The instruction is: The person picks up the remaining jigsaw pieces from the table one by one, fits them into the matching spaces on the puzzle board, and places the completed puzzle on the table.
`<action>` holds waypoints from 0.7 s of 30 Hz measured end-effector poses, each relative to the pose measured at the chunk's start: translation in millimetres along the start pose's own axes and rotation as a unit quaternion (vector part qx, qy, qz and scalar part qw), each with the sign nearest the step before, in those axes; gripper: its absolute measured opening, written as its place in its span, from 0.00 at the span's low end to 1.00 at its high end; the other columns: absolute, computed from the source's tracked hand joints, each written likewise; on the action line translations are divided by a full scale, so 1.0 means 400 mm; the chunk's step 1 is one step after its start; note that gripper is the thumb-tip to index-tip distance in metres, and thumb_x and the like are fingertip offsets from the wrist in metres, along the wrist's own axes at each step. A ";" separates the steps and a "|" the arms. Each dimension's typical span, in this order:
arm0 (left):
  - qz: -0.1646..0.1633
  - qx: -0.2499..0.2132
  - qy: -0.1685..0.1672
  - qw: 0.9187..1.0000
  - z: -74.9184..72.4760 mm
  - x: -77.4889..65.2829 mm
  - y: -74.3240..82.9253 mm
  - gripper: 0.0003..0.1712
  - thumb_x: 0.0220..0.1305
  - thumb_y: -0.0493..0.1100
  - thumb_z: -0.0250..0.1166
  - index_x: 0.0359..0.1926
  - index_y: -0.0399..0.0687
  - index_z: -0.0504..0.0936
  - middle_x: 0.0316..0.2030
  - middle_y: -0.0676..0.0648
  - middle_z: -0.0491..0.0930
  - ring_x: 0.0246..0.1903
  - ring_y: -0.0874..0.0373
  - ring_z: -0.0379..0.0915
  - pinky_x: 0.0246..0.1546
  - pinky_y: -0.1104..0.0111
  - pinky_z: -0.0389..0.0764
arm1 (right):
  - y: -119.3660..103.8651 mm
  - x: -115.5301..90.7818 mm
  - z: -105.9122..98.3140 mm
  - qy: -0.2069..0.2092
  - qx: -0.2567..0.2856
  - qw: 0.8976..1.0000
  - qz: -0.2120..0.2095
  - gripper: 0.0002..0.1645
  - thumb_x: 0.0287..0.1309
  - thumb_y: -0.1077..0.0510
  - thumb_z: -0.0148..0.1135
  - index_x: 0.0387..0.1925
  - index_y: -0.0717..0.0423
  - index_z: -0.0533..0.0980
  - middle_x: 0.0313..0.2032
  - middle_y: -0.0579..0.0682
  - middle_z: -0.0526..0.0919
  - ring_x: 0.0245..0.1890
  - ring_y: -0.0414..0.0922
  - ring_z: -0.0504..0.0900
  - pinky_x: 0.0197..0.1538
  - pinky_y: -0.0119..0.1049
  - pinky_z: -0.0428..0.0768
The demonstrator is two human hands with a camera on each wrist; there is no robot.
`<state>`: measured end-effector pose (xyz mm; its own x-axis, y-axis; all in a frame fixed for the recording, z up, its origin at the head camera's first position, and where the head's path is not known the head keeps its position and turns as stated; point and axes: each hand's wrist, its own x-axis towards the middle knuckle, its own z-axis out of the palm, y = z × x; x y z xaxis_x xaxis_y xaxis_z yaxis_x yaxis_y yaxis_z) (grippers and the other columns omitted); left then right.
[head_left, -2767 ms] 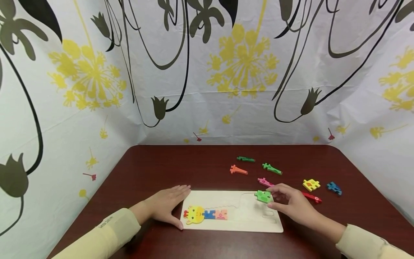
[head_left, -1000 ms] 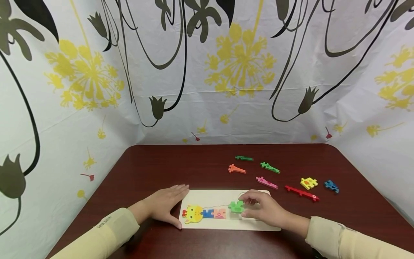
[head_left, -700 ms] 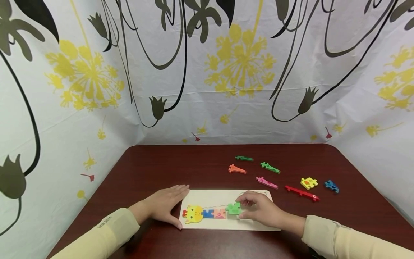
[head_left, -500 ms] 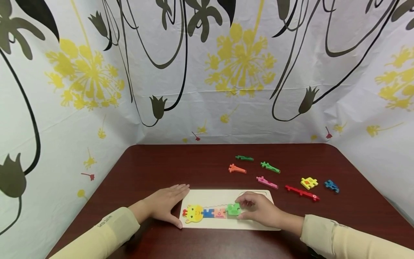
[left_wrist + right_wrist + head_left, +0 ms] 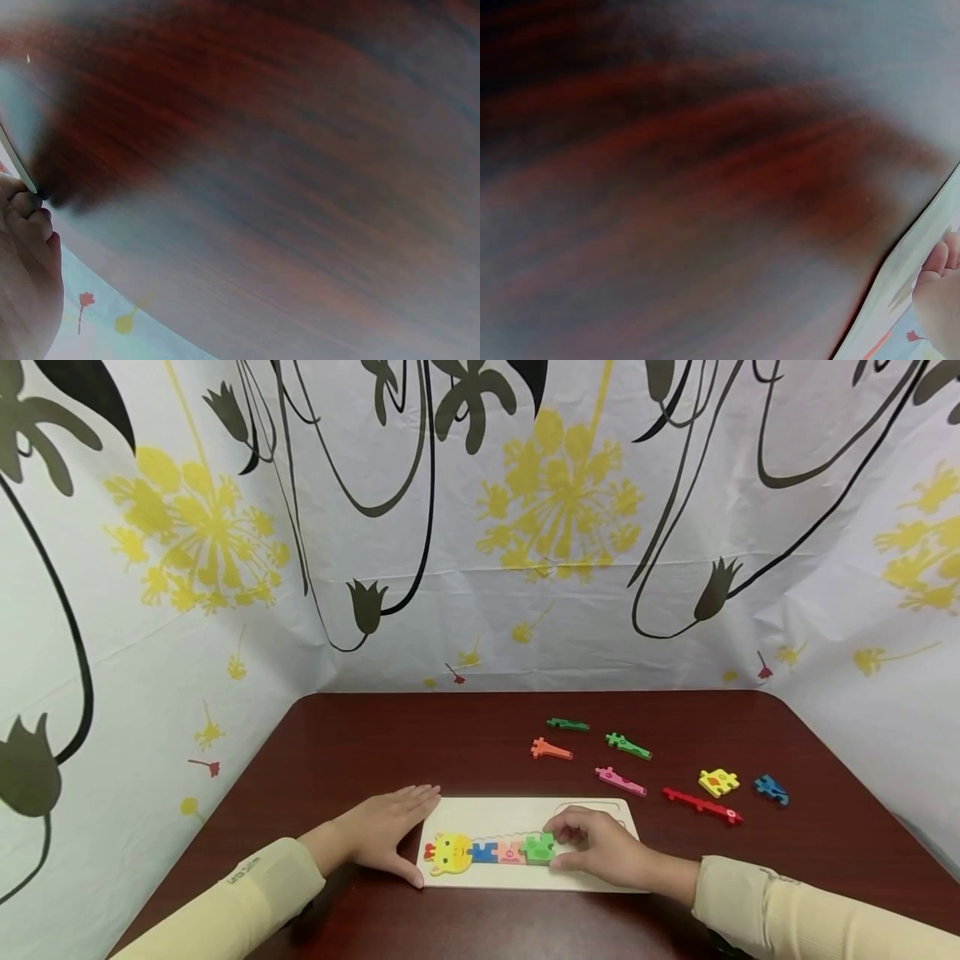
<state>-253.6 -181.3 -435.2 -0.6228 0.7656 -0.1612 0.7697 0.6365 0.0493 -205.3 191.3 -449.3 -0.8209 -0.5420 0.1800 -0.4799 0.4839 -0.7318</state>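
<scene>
A pale wooden puzzle board (image 5: 487, 814) lies flat on the table. Along it run a yellow giraffe-head piece (image 5: 451, 854), a blue puzzle piece (image 5: 484, 853) and a salmon-pink puzzle piece (image 5: 511, 853). My right hand (image 5: 600, 847) pinches the right end of a green puzzle piece (image 5: 538, 850), whose left edge meets the pink one. Whether it lies fully flat I cannot tell. My left hand (image 5: 381, 833) rests at the board's left end, fingers extended. Only part of the left hand (image 5: 26, 277) and right hand (image 5: 941, 296) shows in the wrist views.
Loose pieces lie beyond the board on the dark red table (image 5: 375, 743): dark green (image 5: 567, 724), orange (image 5: 551, 749), light green (image 5: 628, 746) and pink (image 5: 621, 781). Farther right are red (image 5: 702, 806), yellow (image 5: 718, 782) and blue (image 5: 771, 789) ones. A patterned cloth (image 5: 480, 610) hangs behind.
My right hand has carried the green puzzle piece left across the board, then lowered it beside the salmon-pink piece. My left hand has stayed at the board's left end.
</scene>
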 end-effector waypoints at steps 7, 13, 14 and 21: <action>-0.001 0.003 -0.001 1.000 0.001 0.001 -0.002 0.70 0.45 0.88 0.47 0.76 0.44 0.49 0.75 0.46 0.48 0.73 0.55 0.41 0.70 0.59 0.51 | 0.005 0.003 0.004 -0.006 -0.010 1.000 0.009 0.20 0.48 0.49 0.76 0.42 0.50 0.80 0.34 0.40 0.78 0.36 0.40 0.75 0.39 0.31 0.76; -0.002 0.005 -0.001 1.000 0.003 0.002 -0.003 0.70 0.44 0.88 0.46 0.76 0.44 0.49 0.75 0.47 0.47 0.73 0.55 0.41 0.70 0.59 0.51 | 0.006 0.003 0.006 -0.003 -0.020 1.000 0.003 0.20 0.48 0.48 0.76 0.42 0.49 0.81 0.34 0.40 0.78 0.36 0.39 0.75 0.40 0.31 0.76; -0.002 0.006 -0.001 1.000 0.003 0.002 -0.003 0.70 0.44 0.88 0.46 0.76 0.45 0.49 0.75 0.47 0.48 0.73 0.55 0.41 0.70 0.59 0.51 | 0.006 0.003 0.006 -0.003 -0.021 1.000 0.002 0.20 0.48 0.48 0.76 0.42 0.49 0.80 0.34 0.40 0.78 0.36 0.39 0.75 0.40 0.31 0.76; 0.002 0.012 0.000 1.000 0.001 0.002 -0.001 0.70 0.45 0.88 0.46 0.76 0.44 0.50 0.75 0.46 0.48 0.73 0.55 0.42 0.70 0.60 0.51 | 0.003 0.002 0.006 -0.004 -0.023 1.000 0.000 0.20 0.49 0.49 0.76 0.43 0.50 0.80 0.34 0.40 0.78 0.36 0.39 0.75 0.41 0.32 0.76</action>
<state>-254.5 -180.9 -435.7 -0.6201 0.7678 -0.1610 0.7749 0.6315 0.0271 -205.6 189.7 -451.6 -0.8181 -0.5479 0.1747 -0.4944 0.5147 -0.7005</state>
